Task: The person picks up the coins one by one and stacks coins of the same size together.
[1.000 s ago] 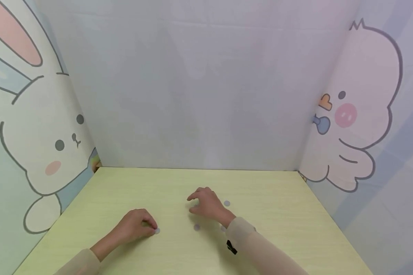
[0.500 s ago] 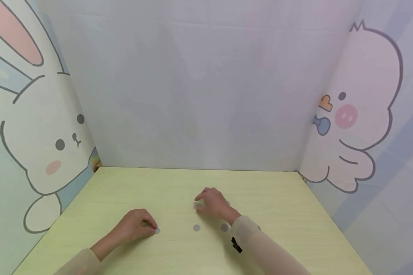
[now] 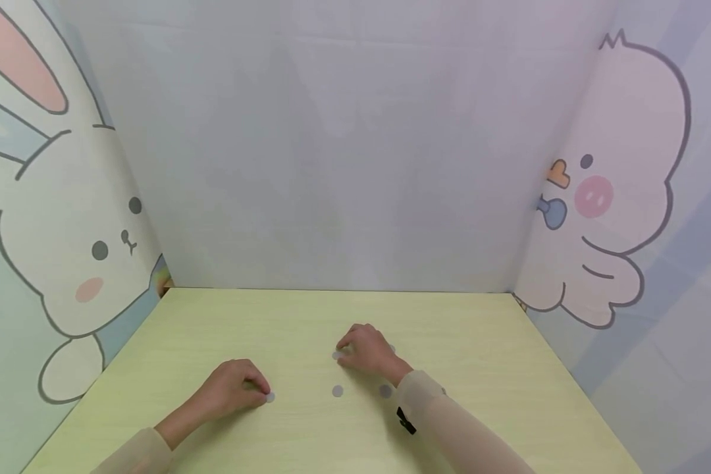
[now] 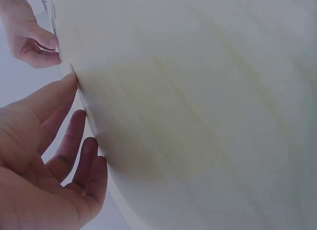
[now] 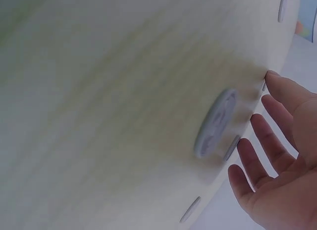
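Observation:
Small round silver-grey coins lie flat on the pale yellow table (image 3: 243, 316). My left hand (image 3: 230, 390) pinches one coin (image 3: 270, 397) by its edge, at the table surface; the left wrist view shows thumb and fingertips meeting at this coin (image 4: 71, 68). Farther right and back, my right hand (image 3: 367, 350) has thumb and index finger at another coin (image 3: 336, 355), pinching it on the table. In the right wrist view the remaining fingers (image 5: 277, 155) of that hand spread loosely above the surface, and the pinched coin is mostly hidden.
One coin (image 3: 338, 391) lies in front of the right hand, another (image 3: 386, 392) beside the sleeve. Behind the right wrist a coin (image 3: 392, 348) is partly covered; the sleeve (image 3: 438, 415) hides most of another. Printed cloth walls (image 3: 343, 164) enclose the table's back and sides.
My right hand has shifted a little to the right, and its thumb and index finger have closed on a coin. The left hand stays where it was.

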`<control>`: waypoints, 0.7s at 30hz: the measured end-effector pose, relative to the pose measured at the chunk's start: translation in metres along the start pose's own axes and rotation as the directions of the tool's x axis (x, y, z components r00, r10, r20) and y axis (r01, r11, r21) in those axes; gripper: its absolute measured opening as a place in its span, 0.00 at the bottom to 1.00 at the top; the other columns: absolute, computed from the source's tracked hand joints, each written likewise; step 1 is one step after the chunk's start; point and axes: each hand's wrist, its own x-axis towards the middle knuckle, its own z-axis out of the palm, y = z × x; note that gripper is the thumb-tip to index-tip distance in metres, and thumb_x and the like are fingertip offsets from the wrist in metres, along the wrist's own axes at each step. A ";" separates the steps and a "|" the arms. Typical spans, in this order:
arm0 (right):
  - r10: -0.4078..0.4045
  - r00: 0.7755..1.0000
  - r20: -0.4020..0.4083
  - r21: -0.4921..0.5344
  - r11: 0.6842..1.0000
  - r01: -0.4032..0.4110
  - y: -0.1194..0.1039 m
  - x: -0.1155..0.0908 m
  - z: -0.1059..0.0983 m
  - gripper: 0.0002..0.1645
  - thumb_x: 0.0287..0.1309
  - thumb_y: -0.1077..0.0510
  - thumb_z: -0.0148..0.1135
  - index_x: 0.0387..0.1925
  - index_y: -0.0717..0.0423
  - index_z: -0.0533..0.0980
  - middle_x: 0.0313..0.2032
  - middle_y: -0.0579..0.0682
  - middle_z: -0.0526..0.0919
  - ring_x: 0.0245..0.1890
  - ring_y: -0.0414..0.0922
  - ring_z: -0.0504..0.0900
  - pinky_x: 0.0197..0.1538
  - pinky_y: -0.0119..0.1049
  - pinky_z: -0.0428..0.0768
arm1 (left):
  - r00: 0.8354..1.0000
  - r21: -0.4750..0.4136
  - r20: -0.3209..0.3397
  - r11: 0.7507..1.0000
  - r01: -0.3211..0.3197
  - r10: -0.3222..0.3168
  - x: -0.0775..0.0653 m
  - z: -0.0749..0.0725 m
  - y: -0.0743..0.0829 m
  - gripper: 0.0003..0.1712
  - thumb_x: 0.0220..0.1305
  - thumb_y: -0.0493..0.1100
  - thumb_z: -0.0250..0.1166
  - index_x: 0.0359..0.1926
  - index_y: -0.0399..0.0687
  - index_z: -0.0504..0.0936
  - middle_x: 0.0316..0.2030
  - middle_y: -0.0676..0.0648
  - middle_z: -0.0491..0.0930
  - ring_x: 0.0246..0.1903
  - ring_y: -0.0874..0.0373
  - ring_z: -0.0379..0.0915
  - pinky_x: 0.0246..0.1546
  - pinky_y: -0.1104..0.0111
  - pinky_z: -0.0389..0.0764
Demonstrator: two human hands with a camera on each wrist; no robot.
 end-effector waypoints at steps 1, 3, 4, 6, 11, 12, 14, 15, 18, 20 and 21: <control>0.005 1.000 0.000 0.005 1.000 -0.005 0.000 0.000 0.000 0.13 0.60 0.49 0.80 0.46 0.45 0.91 0.46 0.43 0.88 0.49 0.45 0.81 0.53 0.44 0.80 | 1.000 0.004 0.000 1.000 0.001 -0.001 0.000 0.000 0.000 0.07 0.58 0.49 0.82 0.33 0.61 0.91 0.35 0.64 0.83 0.40 0.62 0.79 0.46 0.64 0.79; 0.011 1.000 -0.002 0.012 1.000 -0.011 0.000 0.001 0.001 0.13 0.60 0.48 0.79 0.45 0.45 0.91 0.47 0.42 0.88 0.49 0.45 0.80 0.53 0.44 0.79 | 1.000 0.005 0.001 1.000 0.001 -0.001 0.000 0.000 0.000 0.07 0.57 0.48 0.82 0.33 0.60 0.91 0.35 0.64 0.83 0.40 0.62 0.79 0.46 0.64 0.79; 0.014 1.000 -0.004 0.015 1.000 -0.014 0.000 0.001 0.001 0.12 0.61 0.48 0.79 0.45 0.45 0.91 0.46 0.42 0.88 0.49 0.45 0.80 0.53 0.44 0.79 | 1.000 0.006 0.002 1.000 0.001 -0.001 0.000 0.000 0.000 0.07 0.58 0.48 0.82 0.33 0.59 0.91 0.35 0.64 0.83 0.40 0.62 0.79 0.46 0.64 0.79; 0.018 1.000 -0.007 0.018 1.000 -0.018 0.000 0.001 0.002 0.12 0.60 0.48 0.79 0.44 0.44 0.91 0.46 0.42 0.87 0.49 0.45 0.80 0.53 0.44 0.79 | 1.000 0.004 0.002 1.000 0.008 -0.008 0.000 -0.001 0.001 0.06 0.57 0.47 0.82 0.33 0.59 0.91 0.35 0.64 0.83 0.41 0.61 0.79 0.46 0.64 0.79; 0.033 0.999 -0.004 0.024 0.999 -0.033 0.000 0.002 0.002 0.11 0.61 0.47 0.79 0.44 0.43 0.92 0.45 0.41 0.87 0.48 0.45 0.79 0.53 0.44 0.78 | 1.000 -0.008 0.000 1.000 0.020 -0.020 0.001 -0.001 0.002 0.07 0.57 0.47 0.83 0.34 0.58 0.91 0.35 0.63 0.83 0.41 0.60 0.79 0.46 0.64 0.79; 0.035 0.999 -0.004 0.020 0.999 -0.035 0.000 0.002 0.002 0.11 0.61 0.47 0.79 0.43 0.43 0.92 0.45 0.41 0.87 0.48 0.45 0.79 0.53 0.44 0.78 | 1.000 -0.009 0.000 1.000 0.022 -0.022 0.001 0.000 0.002 0.07 0.57 0.47 0.83 0.33 0.59 0.91 0.35 0.63 0.83 0.41 0.59 0.79 0.46 0.64 0.79; 0.038 0.999 -0.006 0.015 0.999 -0.038 0.000 0.003 0.003 0.10 0.62 0.46 0.78 0.43 0.43 0.92 0.44 0.41 0.87 0.48 0.44 0.79 0.53 0.43 0.78 | 1.000 -0.012 0.001 1.000 0.026 -0.026 0.000 0.000 0.001 0.07 0.57 0.47 0.83 0.33 0.59 0.91 0.35 0.63 0.83 0.41 0.59 0.79 0.46 0.64 0.79; 0.038 0.999 -0.008 0.014 0.999 -0.038 0.000 0.003 0.003 0.10 0.63 0.46 0.77 0.43 0.42 0.92 0.44 0.41 0.87 0.47 0.44 0.79 0.52 0.43 0.78 | 1.000 -0.014 0.002 1.000 0.027 -0.027 0.000 0.000 0.001 0.07 0.57 0.47 0.83 0.33 0.59 0.91 0.35 0.62 0.83 0.41 0.59 0.79 0.46 0.64 0.79; 0.036 0.999 -0.013 0.008 0.999 -0.036 0.000 0.004 0.003 0.09 0.63 0.46 0.77 0.42 0.42 0.92 0.43 0.40 0.87 0.46 0.43 0.79 0.51 0.42 0.78 | 1.000 -0.012 0.005 1.000 0.024 -0.024 0.000 0.001 0.000 0.07 0.57 0.48 0.83 0.33 0.60 0.91 0.35 0.63 0.83 0.41 0.60 0.79 0.46 0.64 0.79; 0.037 0.999 -0.014 0.008 0.999 -0.036 -0.001 0.005 0.003 0.09 0.63 0.46 0.78 0.42 0.43 0.92 0.42 0.40 0.87 0.46 0.43 0.79 0.50 0.42 0.78 | 1.000 -0.009 0.005 1.000 0.018 -0.017 0.000 0.001 -0.001 0.07 0.57 0.48 0.83 0.33 0.60 0.91 0.35 0.63 0.83 0.41 0.60 0.79 0.47 0.64 0.79; 0.038 0.999 -0.013 0.006 0.999 -0.038 -0.001 0.005 0.003 0.09 0.63 0.46 0.78 0.42 0.43 0.92 0.42 0.40 0.87 0.46 0.43 0.79 0.51 0.42 0.78 | 1.000 -0.009 0.005 1.000 0.015 -0.015 0.000 0.001 -0.001 0.07 0.57 0.48 0.83 0.33 0.60 0.91 0.35 0.63 0.83 0.41 0.60 0.79 0.47 0.64 0.79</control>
